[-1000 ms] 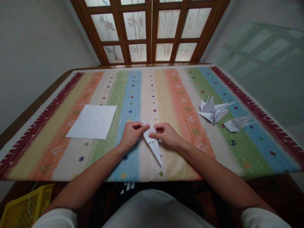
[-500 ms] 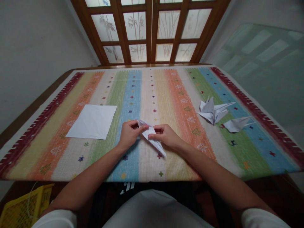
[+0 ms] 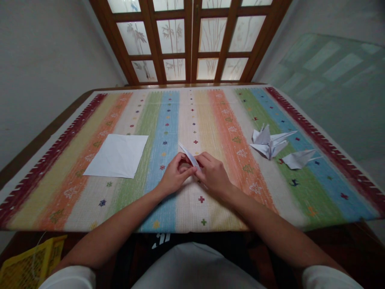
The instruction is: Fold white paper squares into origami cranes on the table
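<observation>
A half-folded white paper piece [image 3: 188, 154] lies near the middle of the striped tablecloth [image 3: 210, 112]. My left hand [image 3: 175, 178] and my right hand [image 3: 213, 173] meet over it, fingers closed and pressing on the paper. Only its pointed far end shows beyond my fingers; the rest is hidden under my hands.
A flat white square sheet [image 3: 117, 155] lies to the left. Two finished folded paper cranes [image 3: 269, 142] [image 3: 297, 158] sit on the right. A yellow crate [image 3: 33, 261] stands on the floor at lower left. Wooden-framed windows [image 3: 192, 36] are beyond the table's far edge.
The long paper point that stuck out toward me is now covered by my hands. Both hands have come together over the piece, which has turned so its tip points away.
</observation>
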Demonstrator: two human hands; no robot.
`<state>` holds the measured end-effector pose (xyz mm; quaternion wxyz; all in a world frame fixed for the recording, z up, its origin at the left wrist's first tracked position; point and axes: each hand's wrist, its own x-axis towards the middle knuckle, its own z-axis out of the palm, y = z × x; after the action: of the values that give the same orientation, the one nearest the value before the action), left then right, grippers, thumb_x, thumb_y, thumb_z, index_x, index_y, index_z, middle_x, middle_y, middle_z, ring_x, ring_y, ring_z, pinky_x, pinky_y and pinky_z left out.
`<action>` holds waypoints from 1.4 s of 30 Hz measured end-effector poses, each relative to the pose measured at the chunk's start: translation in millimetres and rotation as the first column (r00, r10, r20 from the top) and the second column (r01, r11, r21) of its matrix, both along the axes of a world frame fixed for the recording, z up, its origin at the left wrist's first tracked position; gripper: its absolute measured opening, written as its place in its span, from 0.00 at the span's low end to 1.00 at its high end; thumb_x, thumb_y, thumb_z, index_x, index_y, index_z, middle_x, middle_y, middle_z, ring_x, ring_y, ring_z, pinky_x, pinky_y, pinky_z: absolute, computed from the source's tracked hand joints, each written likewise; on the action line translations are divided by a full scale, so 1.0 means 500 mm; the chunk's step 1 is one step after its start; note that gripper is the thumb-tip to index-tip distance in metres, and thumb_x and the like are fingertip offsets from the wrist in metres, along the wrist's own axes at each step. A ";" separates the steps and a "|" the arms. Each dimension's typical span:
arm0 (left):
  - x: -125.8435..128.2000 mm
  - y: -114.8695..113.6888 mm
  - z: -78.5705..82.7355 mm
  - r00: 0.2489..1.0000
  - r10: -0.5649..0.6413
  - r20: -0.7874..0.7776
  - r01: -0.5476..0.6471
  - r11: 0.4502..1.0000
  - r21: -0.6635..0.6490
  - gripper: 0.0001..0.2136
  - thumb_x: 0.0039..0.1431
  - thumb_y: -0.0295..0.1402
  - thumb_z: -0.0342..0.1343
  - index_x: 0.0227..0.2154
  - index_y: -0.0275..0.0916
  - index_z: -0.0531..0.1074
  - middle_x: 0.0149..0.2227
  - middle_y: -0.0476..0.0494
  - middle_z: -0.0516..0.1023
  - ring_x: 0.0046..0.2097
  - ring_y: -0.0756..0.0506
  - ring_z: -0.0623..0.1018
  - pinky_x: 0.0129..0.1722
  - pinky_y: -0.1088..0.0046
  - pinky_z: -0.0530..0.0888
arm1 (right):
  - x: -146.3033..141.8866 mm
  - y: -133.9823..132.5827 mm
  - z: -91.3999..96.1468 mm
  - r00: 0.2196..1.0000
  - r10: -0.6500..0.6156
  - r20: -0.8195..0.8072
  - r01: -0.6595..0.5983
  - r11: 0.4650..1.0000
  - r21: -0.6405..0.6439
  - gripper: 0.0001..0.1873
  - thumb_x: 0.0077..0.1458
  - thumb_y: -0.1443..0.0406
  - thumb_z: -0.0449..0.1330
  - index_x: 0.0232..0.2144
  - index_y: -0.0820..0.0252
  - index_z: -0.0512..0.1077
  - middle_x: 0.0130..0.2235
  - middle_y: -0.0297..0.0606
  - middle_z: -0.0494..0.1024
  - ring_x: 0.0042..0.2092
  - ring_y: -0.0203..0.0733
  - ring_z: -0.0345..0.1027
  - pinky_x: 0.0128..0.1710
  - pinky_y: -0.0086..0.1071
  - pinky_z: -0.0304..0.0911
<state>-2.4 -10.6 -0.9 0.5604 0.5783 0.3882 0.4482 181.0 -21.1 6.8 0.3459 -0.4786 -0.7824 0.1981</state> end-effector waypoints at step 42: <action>-0.021 0.011 -0.011 0.987 0.154 -0.040 -0.155 0.988 -0.021 0.32 0.51 0.38 0.75 0.58 0.39 0.72 0.34 0.47 0.85 0.34 0.48 0.85 0.37 0.74 0.81 | 0.004 0.044 -0.044 0.741 -0.120 -0.661 -0.254 0.861 -0.441 0.18 0.48 0.55 0.77 0.39 0.55 0.82 0.39 0.41 0.84 0.41 0.46 0.79 0.46 0.41 0.74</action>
<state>-12.7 -4.9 -6.4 0.5233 0.5480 0.4480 0.4745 183.1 1.1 -15.1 0.4575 -0.4186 -0.5431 0.5661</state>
